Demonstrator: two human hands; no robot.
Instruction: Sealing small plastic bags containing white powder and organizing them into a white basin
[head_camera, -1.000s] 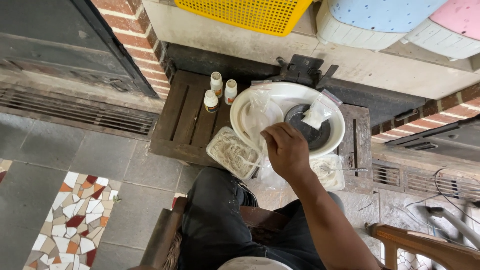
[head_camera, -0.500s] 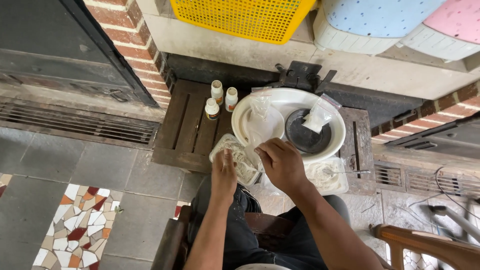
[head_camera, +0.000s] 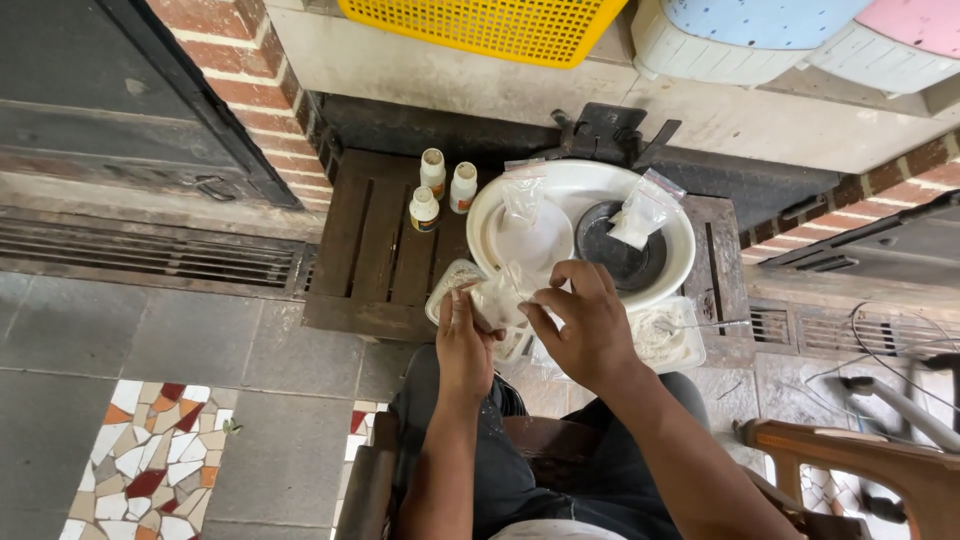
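At the centre of the frame both hands meet over a small clear plastic bag of white stuff; the left hand lies under and beside it, fingers curled loosely upward with the thumb pressed to the bag's left side; the right hand comes in from the right, fingers bent and pinched on the bag's top edge, so both grip it; the bag hangs above a clear plastic tray at the front edge of a dark wooden stand; just above sits a white basin holding a dark dish and two more small bags; three small white bottles stand upper left of the basin.
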